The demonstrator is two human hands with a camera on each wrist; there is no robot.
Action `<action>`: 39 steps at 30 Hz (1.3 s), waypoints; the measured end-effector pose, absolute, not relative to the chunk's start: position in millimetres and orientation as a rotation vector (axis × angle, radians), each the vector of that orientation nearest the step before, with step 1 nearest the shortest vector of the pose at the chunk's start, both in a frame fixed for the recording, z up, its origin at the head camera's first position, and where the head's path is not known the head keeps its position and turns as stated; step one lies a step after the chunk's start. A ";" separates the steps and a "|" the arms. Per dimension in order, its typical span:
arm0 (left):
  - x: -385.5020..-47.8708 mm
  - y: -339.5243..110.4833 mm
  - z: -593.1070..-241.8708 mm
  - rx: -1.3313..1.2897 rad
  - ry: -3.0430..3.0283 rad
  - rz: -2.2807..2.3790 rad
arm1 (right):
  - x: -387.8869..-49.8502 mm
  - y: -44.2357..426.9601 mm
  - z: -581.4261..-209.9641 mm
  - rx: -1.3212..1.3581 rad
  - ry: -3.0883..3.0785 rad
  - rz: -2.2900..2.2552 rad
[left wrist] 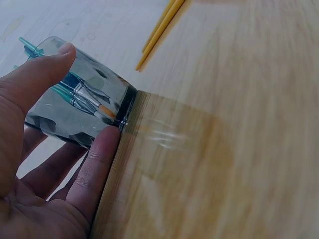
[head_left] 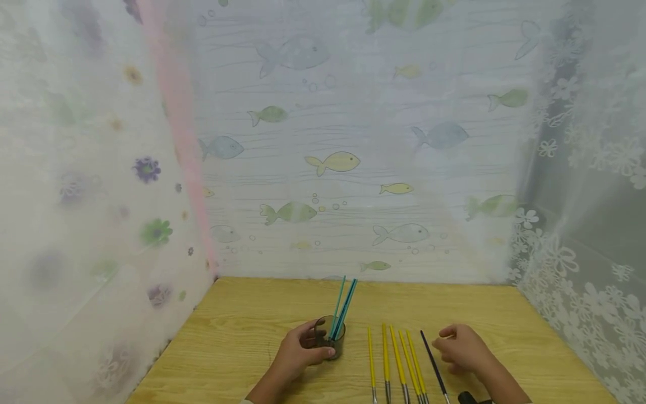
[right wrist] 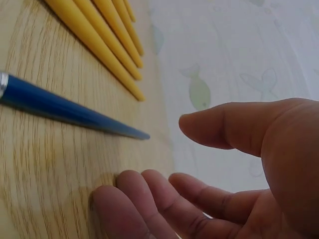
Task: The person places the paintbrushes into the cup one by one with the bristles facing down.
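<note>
A smoky see-through glass (head_left: 337, 349) stands on the table, and my left hand (head_left: 298, 350) holds it from the left side, thumb in front and fingers behind. Several teal and blue paintbrushes (head_left: 347, 308) lean in it, bristles down, as the bristle ends (left wrist: 97, 102) seen through its wall in the left wrist view show. My right hand (head_left: 463, 348) is beside a dark blue paintbrush (head_left: 433, 362) on the table. Nothing sits between its thumb and fingers; in the right wrist view the brush handle (right wrist: 75, 108) lies apart from them.
Several yellow paintbrushes (head_left: 395, 359) lie side by side between the glass and the blue brush, handles pointing away. A black object (head_left: 466, 398) shows at the bottom edge near my right wrist. A fish-printed curtain (head_left: 333, 213) hangs behind the wood-grain table (head_left: 242, 314).
</note>
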State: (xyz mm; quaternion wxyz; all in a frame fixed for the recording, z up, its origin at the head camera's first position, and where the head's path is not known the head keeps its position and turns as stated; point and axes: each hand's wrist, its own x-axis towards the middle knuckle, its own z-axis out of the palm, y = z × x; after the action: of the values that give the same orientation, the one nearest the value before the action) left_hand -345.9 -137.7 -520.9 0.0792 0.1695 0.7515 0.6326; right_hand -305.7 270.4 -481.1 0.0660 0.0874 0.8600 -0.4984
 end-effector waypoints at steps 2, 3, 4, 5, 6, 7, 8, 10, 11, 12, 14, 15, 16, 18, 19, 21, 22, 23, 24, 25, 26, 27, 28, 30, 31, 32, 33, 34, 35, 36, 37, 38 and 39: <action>-345.8 -137.2 -521.1 0.509 2.244 1.897 | -304.0 273.4 -483.0 0.271 2.563 -1.523; -345.6 -137.2 -521.2 0.513 2.244 1.897 | -303.4 274.4 -483.6 0.273 2.548 -1.531; -345.5 -137.1 -521.4 0.513 2.247 1.896 | -302.7 275.1 -484.2 0.272 2.539 -1.533; -345.4 -137.1 -521.5 0.513 2.249 1.895 | -302.4 275.8 -484.7 0.278 2.530 -1.532; -345.2 -137.1 -521.4 0.514 2.251 1.893 | -302.2 276.1 -484.8 0.285 2.525 -1.527; -345.2 -137.1 -521.2 0.514 2.252 1.893 | -302.1 276.3 -484.4 0.287 2.518 -1.519; -345.5 -137.0 -521.1 0.517 2.251 1.893 | -302.2 276.3 -484.1 0.288 2.528 -1.497; -346.4 -136.4 -520.3 0.525 2.240 1.901 | -302.2 275.7 -483.2 0.287 2.542 -1.462; -347.0 -136.2 -519.9 0.532 2.238 1.904 | -302.4 275.3 -482.9 0.281 2.550 -1.447; -347.5 -136.0 -519.6 0.538 2.235 1.908 | -302.4 274.8 -482.6 0.274 2.560 -1.434; -348.4 -135.8 -519.5 0.548 2.236 1.910 | -302.6 273.5 -483.0 0.260 2.574 -1.409; -348.2 -135.9 -519.7 0.555 2.235 1.910 | -302.4 272.8 -483.5 0.255 2.573 -1.404; -348.0 -136.0 -520.1 0.555 2.236 1.908 | -302.4 272.3 -483.8 0.261 2.579 -1.395; -347.5 -136.2 -521.2 0.553 2.230 1.906 | -302.1 271.1 -484.7 0.265 2.593 -1.375; -347.2 -136.3 -521.8 0.549 2.226 1.905 | -302.0 270.3 -484.9 0.268 2.595 -1.365; -346.9 -136.3 -523.0 0.541 2.215 1.909 | -302.2 269.3 -485.3 0.266 2.605 -1.350; -346.9 -136.3 -523.4 0.534 2.215 1.909 | -302.4 268.7 -485.3 0.263 2.611 -1.344; -346.9 -136.4 -523.8 0.531 2.214 1.910 | -302.6 268.2 -485.5 0.259 2.616 -1.338; -346.9 -136.4 -524.1 0.527 2.214 1.912 | -302.8 268.1 -485.9 0.250 2.624 -1.326; -346.9 -136.4 -524.3 0.524 2.215 1.914 | -303.0 267.5 -486.1 0.250 2.628 -1.319; -346.9 -136.4 -524.5 0.523 2.217 1.913 | -303.2 267.0 -486.7 0.250 2.632 -1.316; -346.7 -136.5 -524.6 0.522 2.219 1.912 | -303.3 266.5 -487.3 0.252 2.636 -1.313; -346.7 -136.5 -524.7 0.521 2.219 1.911 | -303.2 265.5 -487.6 0.257 2.641 -1.310; -346.6 -136.7 -524.6 0.520 2.218 1.912 | -303.2 263.9 -488.3 0.261 2.651 -1.300; -346.5 -136.8 -524.5 0.519 2.219 1.912 | -303.5 262.7 -488.5 0.276 2.652 -1.302; -346.5 -136.9 -524.5 0.517 2.219 1.912 | -303.6 262.0 -488.8 0.277 2.656 -1.301; -346.4 -137.1 -524.4 0.516 2.217 1.913 | -303.5 261.7 -489.0 0.266 2.660 -1.297; -346.5 -137.3 -524.3 0.512 2.215 1.915 | -303.6 261.1 -489.0 0.265 2.662 -1.295; -346.6 -137.5 -524.1 0.511 2.214 1.917 | -303.8 260.5 -488.8 0.266 2.663 -1.293; -346.7 -137.7 -523.9 0.508 2.213 1.918 | -304.0 259.9 -488.7 0.267 2.663 -1.295; -346.7 -138.0 -523.7 0.506 2.212 1.919 | -304.1 259.4 -488.4 0.267 2.662 -1.296; -346.7 -138.3 -523.7 0.507 2.211 1.920 | -304.2 258.8 -488.2 0.263 2.662 -1.296; -346.8 -138.6 -523.6 0.506 2.211 1.920 | -304.4 258.2 -488.0 0.264 2.663 -1.293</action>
State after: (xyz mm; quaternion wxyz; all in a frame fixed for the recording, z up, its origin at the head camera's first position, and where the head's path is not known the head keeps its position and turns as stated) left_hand -346.8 -138.6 -523.6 0.0847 0.1697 0.7412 0.6439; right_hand -304.4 258.2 -488.0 0.0845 0.0885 0.8928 -0.4334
